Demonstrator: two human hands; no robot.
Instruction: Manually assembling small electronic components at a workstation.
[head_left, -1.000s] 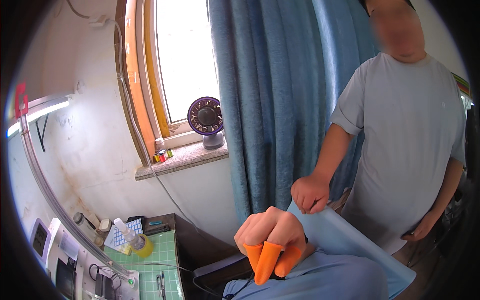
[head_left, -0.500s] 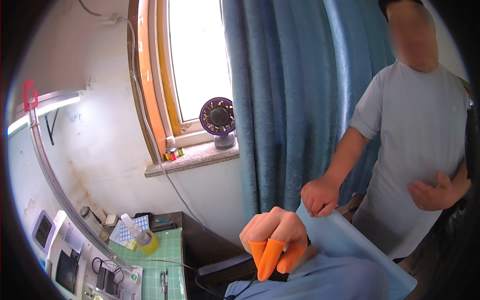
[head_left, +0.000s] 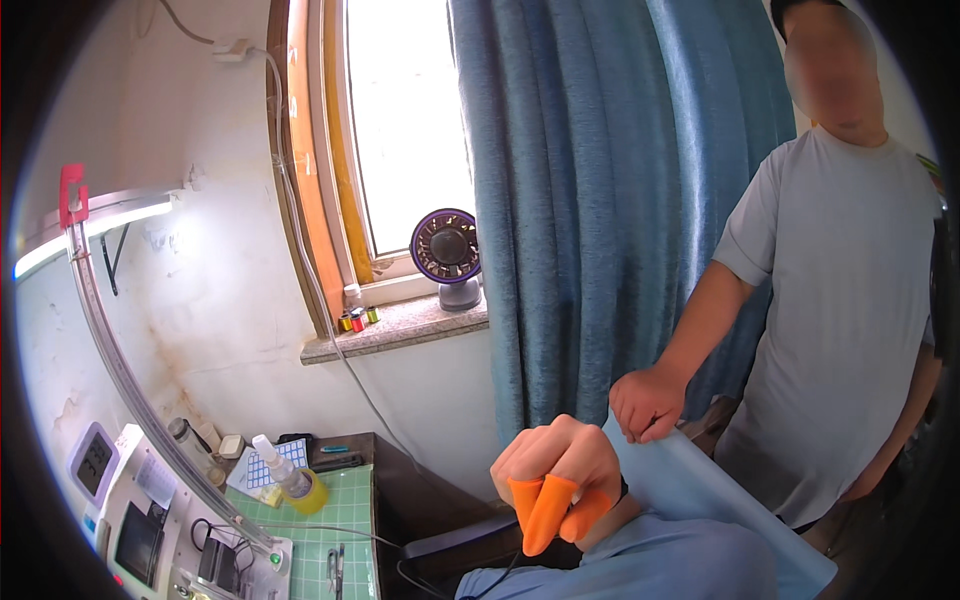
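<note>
Pale blue sheet [head_left: 700, 480] slants across lower right, its top edge pinched by a co-worker's hand [head_left: 648, 402]. Your hand [head_left: 555, 475] is just left of it, fingers [head_left: 545, 512] curled together, orange-capped; sidedness and grip unclear. Blue curtain [head_left: 600, 200] behind; green table [head_left: 320, 530] lower left.

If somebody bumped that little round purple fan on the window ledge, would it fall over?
Probably easily. The small round purple fan stands upright on a narrow grey base, so it looks top-heavy, and the stone window ledge is shallow. It seems light plastic, so a nudge might slide or tip it.
</note>
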